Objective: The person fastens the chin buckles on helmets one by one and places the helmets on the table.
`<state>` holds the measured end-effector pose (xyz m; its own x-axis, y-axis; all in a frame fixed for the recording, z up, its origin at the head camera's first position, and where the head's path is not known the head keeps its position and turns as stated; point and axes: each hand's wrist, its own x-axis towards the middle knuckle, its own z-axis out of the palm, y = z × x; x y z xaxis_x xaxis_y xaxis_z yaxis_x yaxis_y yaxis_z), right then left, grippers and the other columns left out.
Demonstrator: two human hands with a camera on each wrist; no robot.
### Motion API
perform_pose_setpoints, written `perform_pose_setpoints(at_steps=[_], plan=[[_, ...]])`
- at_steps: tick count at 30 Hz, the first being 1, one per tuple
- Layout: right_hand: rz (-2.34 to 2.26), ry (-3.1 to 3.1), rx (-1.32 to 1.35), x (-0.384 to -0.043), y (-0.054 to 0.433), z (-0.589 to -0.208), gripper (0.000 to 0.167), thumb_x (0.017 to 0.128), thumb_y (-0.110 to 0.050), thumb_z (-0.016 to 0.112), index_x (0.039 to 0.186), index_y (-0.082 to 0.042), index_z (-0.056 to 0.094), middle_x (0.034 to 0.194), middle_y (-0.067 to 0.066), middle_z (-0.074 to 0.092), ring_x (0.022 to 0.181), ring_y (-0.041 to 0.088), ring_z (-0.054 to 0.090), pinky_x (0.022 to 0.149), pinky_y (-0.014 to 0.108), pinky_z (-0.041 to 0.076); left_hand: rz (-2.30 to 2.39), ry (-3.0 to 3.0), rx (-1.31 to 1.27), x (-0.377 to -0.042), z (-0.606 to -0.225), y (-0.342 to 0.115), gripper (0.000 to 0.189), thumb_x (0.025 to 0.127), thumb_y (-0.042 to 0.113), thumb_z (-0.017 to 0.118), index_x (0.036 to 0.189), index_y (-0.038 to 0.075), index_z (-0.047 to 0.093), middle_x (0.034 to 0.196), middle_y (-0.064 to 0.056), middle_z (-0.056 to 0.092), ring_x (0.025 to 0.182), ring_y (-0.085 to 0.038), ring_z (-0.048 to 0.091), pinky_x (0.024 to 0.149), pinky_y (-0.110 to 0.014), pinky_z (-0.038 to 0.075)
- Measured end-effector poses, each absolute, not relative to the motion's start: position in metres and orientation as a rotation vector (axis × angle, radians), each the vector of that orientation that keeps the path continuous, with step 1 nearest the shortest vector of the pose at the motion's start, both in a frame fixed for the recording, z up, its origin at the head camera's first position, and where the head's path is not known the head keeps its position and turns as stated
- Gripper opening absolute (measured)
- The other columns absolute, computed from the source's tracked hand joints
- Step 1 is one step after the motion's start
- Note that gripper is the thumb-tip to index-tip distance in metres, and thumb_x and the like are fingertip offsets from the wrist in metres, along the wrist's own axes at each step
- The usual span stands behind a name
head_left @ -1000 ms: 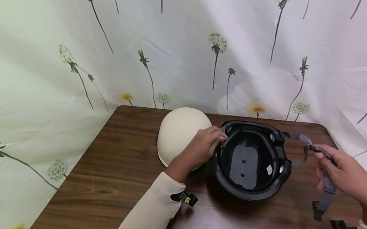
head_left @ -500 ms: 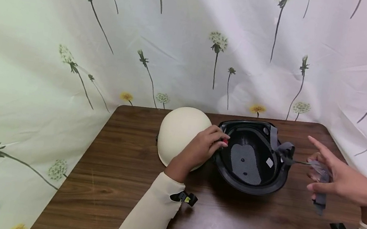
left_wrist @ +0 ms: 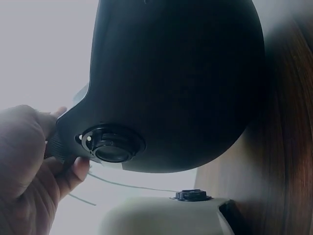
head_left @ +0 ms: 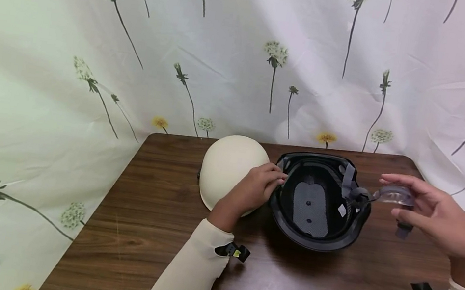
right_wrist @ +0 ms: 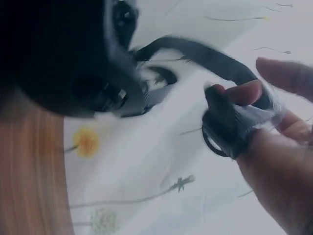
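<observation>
A black helmet point(head_left: 316, 243) lies upside down on the table, its padded inside facing up. My left hand point(head_left: 257, 184) is at its left edge, the fingertips pinching a dark strap point(left_wrist: 56, 149) beside the rim. In the left wrist view a round black knob point(left_wrist: 113, 147) sits on the shell near those fingers. To the right of the helmet, my right hand point(head_left: 438, 216) holds a grey chin strap point(right_wrist: 210, 58) between thumb and fingers. That strap loops back to the helmet's right side, and its end with a dark buckle part point(right_wrist: 220, 129) hangs at my hand.
A cream helmet point(head_left: 228, 172), dome up, stands to the left behind my left hand. The brown wooden table point(head_left: 133, 250) ends at the back against a curtain point(head_left: 234, 66) printed with dandelions.
The right strap, pulled taut outward earlier, now folds over the helmet's right rim. My right hand has shifted its fingers along it. My left hand stays at the left edge; the helmet rocked slightly.
</observation>
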<state>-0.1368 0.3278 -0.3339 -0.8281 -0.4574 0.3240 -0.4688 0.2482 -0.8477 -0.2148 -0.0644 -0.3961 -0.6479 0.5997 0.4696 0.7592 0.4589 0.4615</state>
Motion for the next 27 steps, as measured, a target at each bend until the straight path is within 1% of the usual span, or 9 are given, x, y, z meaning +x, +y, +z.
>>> perform_pose_setpoints(at_steps=[3,7,9,15,17,20,23,25,27], plan=[[1.872,-2.301,1.172,-0.140,0.326,-0.331,0.076,0.079,0.042,0.045,0.151,0.019,0.035,0.156,0.023,0.041,0.136,0.016,0.055,0.084,0.021,0.054,-0.940,-2.478,-1.172,-0.215,-0.397,-0.064,0.027,0.102,0.009,0.070,0.125,-0.004,0.074,0.119,-0.014,0.068,0.108,-0.025,0.068,0.090,-0.035,0.057],[1.974,-2.189,1.328,-0.145,0.319,-0.330,0.076,0.076,0.046,0.041,0.148,0.025,0.032,0.155,0.030,0.040,0.145,0.025,0.048,0.083,0.027,0.057,-0.930,-2.485,-1.163,-0.214,-0.398,-0.063,0.027,0.101,0.006,0.070,0.127,-0.003,0.073,0.121,-0.013,0.067,0.107,-0.023,0.068,0.089,-0.034,0.056],[1.967,-2.227,1.286,-0.147,0.314,-0.329,0.072,0.079,0.044,0.045,0.148,0.022,0.037,0.152,0.025,0.047,0.141,0.023,0.053,0.078,0.028,0.059,-0.946,-2.481,-1.162,-0.214,-0.398,-0.063,0.027,0.101,0.004,0.069,0.127,-0.003,0.073,0.121,-0.013,0.067,0.107,-0.022,0.068,0.089,-0.033,0.056],[1.977,-2.204,1.159,-0.148,0.296,-0.334,0.052,0.081,0.037,0.060,0.131,0.024,0.056,0.141,0.022,0.059,0.131,0.017,0.062,0.084,0.021,0.057,-0.974,-2.472,-1.168,-0.211,-0.397,-0.061,0.025,0.102,0.003,0.068,0.126,-0.003,0.073,0.122,-0.013,0.067,0.109,-0.023,0.068,0.091,-0.033,0.056],[2.078,-2.185,1.041,-0.147,0.288,-0.336,0.046,0.085,0.032,0.061,0.129,0.020,0.060,0.137,0.018,0.063,0.125,0.015,0.065,0.081,0.020,0.058,-0.961,-2.469,-1.162,-0.211,-0.397,-0.061,0.026,0.102,0.003,0.068,0.127,-0.001,0.073,0.123,-0.012,0.066,0.110,-0.022,0.067,0.091,-0.033,0.056],[2.315,-2.091,0.799,-0.146,0.274,-0.341,0.041,0.091,0.026,0.060,0.129,0.011,0.065,0.126,0.011,0.070,0.109,0.014,0.071,0.069,0.021,0.058,-0.947,-2.456,-1.159,-0.209,-0.396,-0.061,0.027,0.102,0.004,0.068,0.129,0.002,0.073,0.124,-0.011,0.066,0.111,-0.021,0.067,0.091,-0.032,0.056],[2.535,-1.918,0.615,-0.148,0.259,-0.347,0.039,0.095,0.025,0.056,0.124,0.004,0.072,0.114,0.008,0.075,0.094,0.014,0.074,0.065,0.022,0.059,-0.940,-2.434,-1.164,-0.209,-0.396,-0.060,0.027,0.102,0.004,0.067,0.129,0.003,0.073,0.125,-0.011,0.066,0.109,-0.020,0.067,0.090,-0.030,0.056],[2.642,-1.793,0.572,-0.149,0.250,-0.352,0.041,0.097,0.025,0.051,0.120,0.002,0.075,0.112,0.008,0.077,0.093,0.015,0.075,0.070,0.022,0.059,-0.939,-2.421,-1.167,-0.208,-0.396,-0.059,0.027,0.102,0.004,0.067,0.128,0.004,0.073,0.124,-0.011,0.065,0.108,-0.020,0.068,0.089,-0.029,0.056],[2.767,-1.645,0.579,-0.151,0.242,-0.357,0.044,0.099,0.026,0.043,0.117,0.004,0.077,0.115,0.010,0.077,0.099,0.018,0.076,0.080,0.025,0.060,-0.943,-2.410,-1.172,-0.207,-0.395,-0.058,0.025,0.102,0.003,0.067,0.127,0.003,0.074,0.123,-0.011,0.065,0.107,-0.020,0.068,0.088,-0.028,0.056]])
